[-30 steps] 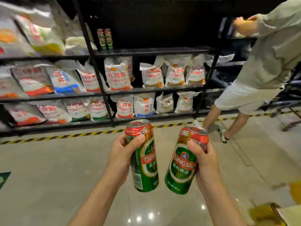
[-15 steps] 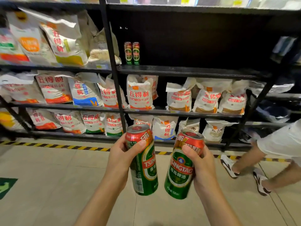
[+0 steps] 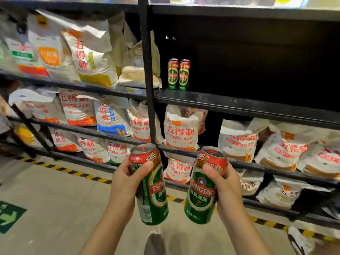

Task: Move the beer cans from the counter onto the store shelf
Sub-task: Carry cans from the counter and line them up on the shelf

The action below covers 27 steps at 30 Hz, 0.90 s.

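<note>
Green Tsingtao beer cans sit one in each hand, held up before the shelf [image 3: 239, 105]. Left hand [image 3: 127, 179] fingers wrap the left can [image 3: 152, 192]; right hand [image 3: 225, 183] fingers wrap the right can [image 3: 201, 192], both tilted.

This is a shop aisle, a grocery or small supermarket. A tall black metal shelving unit [image 3: 147, 74] runs across the far side, its tiers packed with rows of white flour bags [image 3: 181, 130] printed in red Chinese characters, many of the same brand repeated. Two green beer cans [image 3: 178, 74] stand on a shelf board [image 3: 239, 105] to the right. Yellow-and-black hazard tape [image 3: 77, 173] lines the tiled floor [image 3: 55, 199] along the shelf base, and a green arrow sign [image 3: 8, 216] marks the floor at near left.
</note>
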{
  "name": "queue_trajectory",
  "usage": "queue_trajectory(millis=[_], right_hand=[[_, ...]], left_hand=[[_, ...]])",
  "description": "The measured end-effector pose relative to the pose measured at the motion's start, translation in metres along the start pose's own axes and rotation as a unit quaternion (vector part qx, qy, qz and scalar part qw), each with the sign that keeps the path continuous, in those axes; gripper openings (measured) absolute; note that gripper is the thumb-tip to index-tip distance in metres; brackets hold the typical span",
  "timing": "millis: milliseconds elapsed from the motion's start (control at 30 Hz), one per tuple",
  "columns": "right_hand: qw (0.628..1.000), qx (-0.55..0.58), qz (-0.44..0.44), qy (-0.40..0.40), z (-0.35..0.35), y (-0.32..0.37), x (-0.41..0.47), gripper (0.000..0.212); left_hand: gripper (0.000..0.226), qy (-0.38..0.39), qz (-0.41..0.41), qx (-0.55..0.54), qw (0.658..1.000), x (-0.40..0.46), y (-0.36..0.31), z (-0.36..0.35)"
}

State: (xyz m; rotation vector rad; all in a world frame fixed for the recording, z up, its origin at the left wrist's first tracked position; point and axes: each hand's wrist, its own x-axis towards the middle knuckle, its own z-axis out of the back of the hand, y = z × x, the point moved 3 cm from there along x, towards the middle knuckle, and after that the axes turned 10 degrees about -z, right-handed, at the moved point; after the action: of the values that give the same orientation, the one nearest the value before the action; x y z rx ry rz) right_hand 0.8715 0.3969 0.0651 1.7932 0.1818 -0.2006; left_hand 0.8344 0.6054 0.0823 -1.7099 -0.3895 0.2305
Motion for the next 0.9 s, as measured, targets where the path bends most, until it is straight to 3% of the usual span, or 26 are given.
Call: queue_trajectory(millis=[167,300,433,667,900], right_hand=[[0.999,-0.004,0.009,-0.031,-0.028,0.016,0.096,0.047],[0.998,0.003,0.024,-0.065,-0.044,0.035,0.16,0.064],[0.996,0.021,0.024,-0.089,-0.048,0.049,0.206,0.066],[0.996,0.002,0.053,-0.074,-0.052,0.077,0.317,0.047],[0.993,-0.059,0.103,-0.021,-0.07,0.114,0.414,0.064]], left_hand=[[0.044,0.04,0.0,-0.001,0.999,0.116,0.01,-0.021],[0.042,0.095,-0.015,0.001,0.995,0.201,0.011,-0.049],[0.037,0.131,-0.028,-0.009,0.991,0.26,0.013,-0.076],[0.036,0.137,-0.048,-0.017,0.989,0.354,0.027,-0.119],[0.038,0.093,-0.094,-0.002,0.991,0.435,0.023,-0.147]])
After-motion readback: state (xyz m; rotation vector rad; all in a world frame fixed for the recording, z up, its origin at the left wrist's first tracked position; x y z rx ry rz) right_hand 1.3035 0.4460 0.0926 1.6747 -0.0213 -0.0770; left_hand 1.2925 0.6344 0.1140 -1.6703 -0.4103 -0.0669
